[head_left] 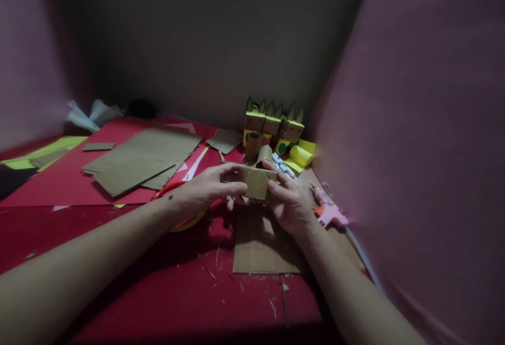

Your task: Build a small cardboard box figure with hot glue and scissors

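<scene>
A: What is found at the left?
B: A stack of flat brown cardboard sheets point(145, 150) is laid on a large red paper sheet point(59, 182). Nearer the centre, a red-and-yellow ring-shaped object point(164, 190) is partly covered by the left forearm.

A: How is the left hand set?
B: The left hand point(215, 184) is closed narrowly on the left edge of a small brown box-like cardboard piece point(259, 184), with the thumb placed at the near side.

A: Where is that piece, and how is it pointed?
B: It is held between both hands, above a flat brown cardboard base sheet point(256, 253). One broad face is turned toward the wearer; the upper edge is run nearly level from hand to hand. A long axis cannot be told, since the depth is hidden.

A: Its appearance?
B: The face is plain, matt and roughly square, with faint creases.

A: And at the right?
B: The right edge is gripped by the right hand point(292, 203), its thumb laid near the lower corner. Beyond it, a pink plastic glue gun point(332, 212) is seen.
</scene>
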